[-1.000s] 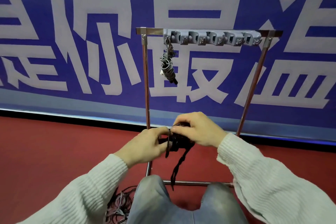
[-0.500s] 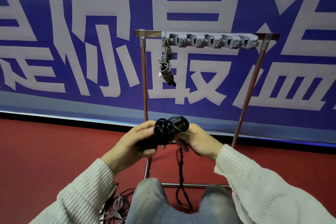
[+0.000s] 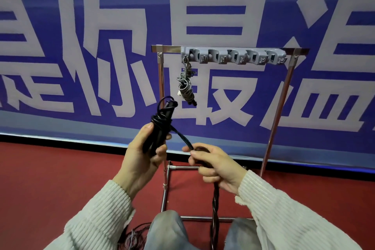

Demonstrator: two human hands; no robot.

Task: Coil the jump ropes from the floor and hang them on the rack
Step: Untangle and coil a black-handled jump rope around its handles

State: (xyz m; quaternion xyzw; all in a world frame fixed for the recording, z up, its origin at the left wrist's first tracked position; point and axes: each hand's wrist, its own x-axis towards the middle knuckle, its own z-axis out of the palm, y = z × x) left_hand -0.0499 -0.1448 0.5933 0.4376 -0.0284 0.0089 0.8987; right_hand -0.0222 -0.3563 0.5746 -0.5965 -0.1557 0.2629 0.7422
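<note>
Left hand (image 3: 142,160): clenched round the black jump rope (image 3: 160,126) handles, a few turns already wound on, just below the rack's (image 3: 233,49) top bar.
Right hand (image 3: 217,166): pinching the loose cord, which trails down toward the rack's base.
Done: one grey coiled rope (image 3: 185,85) hangs on the leftmost hook.
Left: finishing this coil, hanging it; more tangled rope (image 3: 132,237) lies before the rack.

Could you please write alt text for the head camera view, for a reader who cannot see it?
A person's left hand grips black jump rope handles wound with cord, while the right hand holds the black rope trailing to the red floor. Behind stands a metal rack with one coiled grey rope hanging on its leftmost hook.
</note>
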